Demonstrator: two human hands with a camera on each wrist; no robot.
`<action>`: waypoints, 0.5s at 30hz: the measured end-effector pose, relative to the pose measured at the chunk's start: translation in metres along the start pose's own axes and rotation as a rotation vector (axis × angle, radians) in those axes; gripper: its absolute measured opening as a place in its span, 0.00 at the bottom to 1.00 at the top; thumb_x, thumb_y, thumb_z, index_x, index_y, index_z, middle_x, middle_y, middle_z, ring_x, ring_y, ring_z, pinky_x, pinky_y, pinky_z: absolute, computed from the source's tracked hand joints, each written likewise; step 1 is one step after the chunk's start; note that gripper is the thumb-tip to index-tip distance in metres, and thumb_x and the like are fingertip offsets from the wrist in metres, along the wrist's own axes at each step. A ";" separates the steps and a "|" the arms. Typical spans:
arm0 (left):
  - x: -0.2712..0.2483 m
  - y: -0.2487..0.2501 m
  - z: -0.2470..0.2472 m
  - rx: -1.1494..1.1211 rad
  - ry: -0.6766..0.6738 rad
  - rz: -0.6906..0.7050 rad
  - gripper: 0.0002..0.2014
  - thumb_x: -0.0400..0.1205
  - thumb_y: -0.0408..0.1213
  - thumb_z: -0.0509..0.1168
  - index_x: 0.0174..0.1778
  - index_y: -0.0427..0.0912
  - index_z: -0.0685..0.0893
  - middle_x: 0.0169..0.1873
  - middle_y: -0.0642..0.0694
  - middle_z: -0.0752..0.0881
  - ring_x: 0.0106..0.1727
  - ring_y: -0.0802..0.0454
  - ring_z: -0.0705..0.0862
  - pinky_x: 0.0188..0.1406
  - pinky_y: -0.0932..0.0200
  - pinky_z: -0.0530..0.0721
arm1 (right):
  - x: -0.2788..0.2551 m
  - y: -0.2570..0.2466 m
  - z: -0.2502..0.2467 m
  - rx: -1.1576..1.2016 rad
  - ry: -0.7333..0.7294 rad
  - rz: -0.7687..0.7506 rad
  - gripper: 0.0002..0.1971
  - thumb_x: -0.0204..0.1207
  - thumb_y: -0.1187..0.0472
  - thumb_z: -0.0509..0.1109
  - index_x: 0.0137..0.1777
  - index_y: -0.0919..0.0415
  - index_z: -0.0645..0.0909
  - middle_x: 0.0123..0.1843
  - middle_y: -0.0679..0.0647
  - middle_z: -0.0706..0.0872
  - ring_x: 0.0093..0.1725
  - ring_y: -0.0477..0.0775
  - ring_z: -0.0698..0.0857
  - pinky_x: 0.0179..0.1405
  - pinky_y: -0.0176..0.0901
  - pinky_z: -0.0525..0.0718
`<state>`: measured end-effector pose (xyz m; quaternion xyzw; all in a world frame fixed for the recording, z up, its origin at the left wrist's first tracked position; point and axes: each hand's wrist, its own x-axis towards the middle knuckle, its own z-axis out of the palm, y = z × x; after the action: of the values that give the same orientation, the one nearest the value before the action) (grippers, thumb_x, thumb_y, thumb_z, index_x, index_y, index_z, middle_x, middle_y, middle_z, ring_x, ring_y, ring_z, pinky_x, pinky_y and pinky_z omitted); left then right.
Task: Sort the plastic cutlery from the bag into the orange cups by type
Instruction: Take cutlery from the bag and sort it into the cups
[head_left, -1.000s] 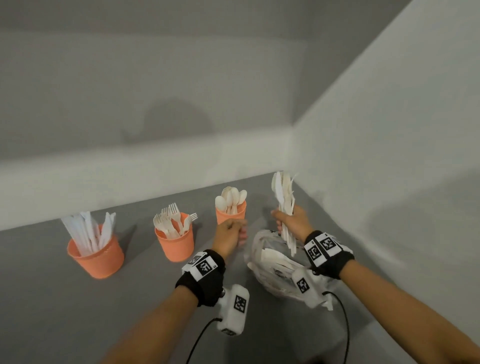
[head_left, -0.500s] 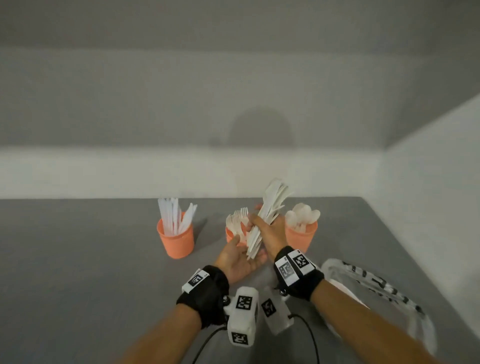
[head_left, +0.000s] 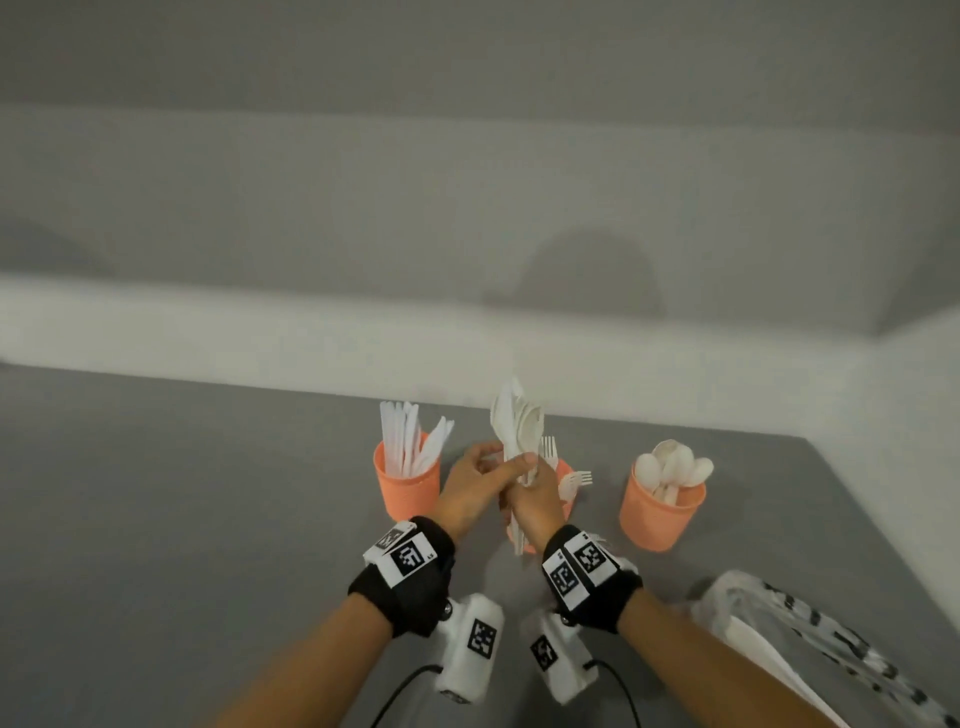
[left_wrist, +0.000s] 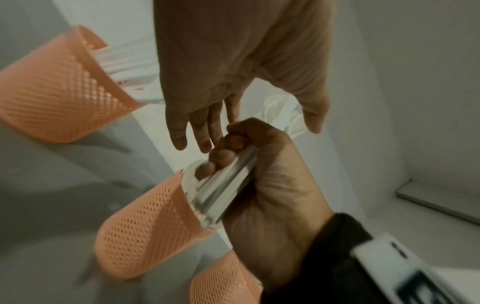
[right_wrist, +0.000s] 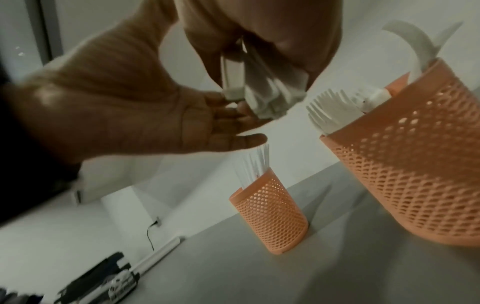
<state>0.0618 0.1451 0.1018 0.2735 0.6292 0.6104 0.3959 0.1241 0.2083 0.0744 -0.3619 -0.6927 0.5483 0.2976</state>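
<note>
While the right hand (head_left: 535, 499) grips a bundle of mixed cutlery (head_left: 519, 431) upright above the middle cup (left_wrist: 145, 228), its fingers curled tight round the handles, the left hand (head_left: 470, 486) reaches in from the left with straight, relaxed fingers that touch the bundle just beside the right hand's knuckles. Three orange mesh cups stand in a row on the grey desk (head_left: 182, 519): the left cup (head_left: 408, 486) holds knives, the middle cup holds forks (head_left: 574, 480) and is mostly hidden behind the hands in the head view, and the right cup (head_left: 660, 512) holds spoons. Spoon bowls and blade tips fan out at the top of the bundle, while the handle ends stick out below the right fist. At the near right corner of the desk lies the clear plastic bag (head_left: 810, 639), with white cutlery showing inside it.
</note>
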 end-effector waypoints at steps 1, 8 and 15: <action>0.001 0.003 0.002 -0.017 0.017 0.014 0.22 0.75 0.40 0.71 0.63 0.37 0.74 0.54 0.45 0.84 0.54 0.52 0.84 0.49 0.66 0.82 | -0.004 -0.002 0.000 -0.041 -0.029 -0.035 0.09 0.78 0.66 0.62 0.46 0.57 0.84 0.41 0.55 0.87 0.42 0.55 0.86 0.42 0.48 0.85; 0.008 0.004 0.013 -0.128 0.137 0.039 0.08 0.75 0.31 0.70 0.48 0.32 0.83 0.39 0.38 0.87 0.38 0.44 0.86 0.31 0.61 0.85 | -0.010 0.002 -0.016 -0.024 -0.257 0.063 0.12 0.68 0.71 0.72 0.48 0.56 0.83 0.36 0.53 0.86 0.34 0.50 0.86 0.34 0.43 0.86; 0.013 0.013 0.021 -0.012 -0.058 0.041 0.10 0.78 0.45 0.69 0.45 0.40 0.84 0.39 0.40 0.89 0.38 0.48 0.88 0.40 0.59 0.86 | -0.008 0.004 -0.036 0.223 -0.389 0.232 0.05 0.76 0.69 0.66 0.41 0.60 0.78 0.15 0.50 0.73 0.15 0.47 0.75 0.18 0.35 0.75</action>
<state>0.0704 0.1692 0.1135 0.3016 0.6078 0.6142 0.4030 0.1579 0.2220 0.0784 -0.2914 -0.6260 0.7112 0.1318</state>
